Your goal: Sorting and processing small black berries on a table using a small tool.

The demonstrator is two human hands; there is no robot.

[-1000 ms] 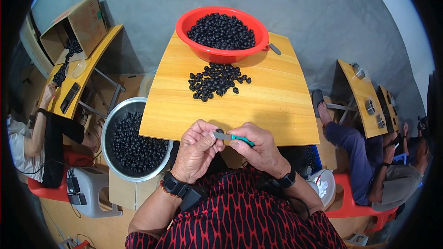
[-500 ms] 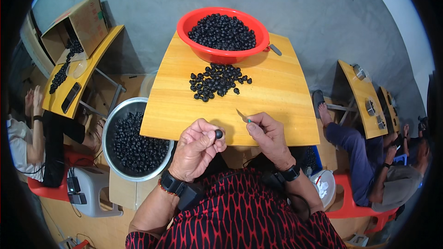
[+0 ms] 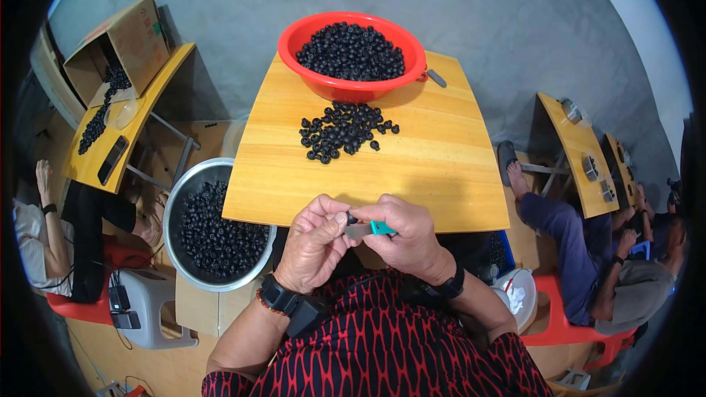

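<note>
Pinched between the thumb and fingers of my left hand is a small round black bead-like piece, mostly covered by fingertips. My right hand grips a small knife with a teal handle. Its blade lies right by the black piece, at the fingers of the left hand; whether it touches cannot be made out. Both hands meet at the near edge of the yellow table. Farther back on it lies a loose pile of similar black pieces, in front of a red basin heaped with more.
A metal bowl of black pieces stands low at the left. A grey object lies beside the basin. At right are a blue container and a white bucket. Other people sit at tables on both sides.
My right hand has moved left with the knife, bringing its blade to the black piece. My left hand has stayed nearly in place, still pinching it.
</note>
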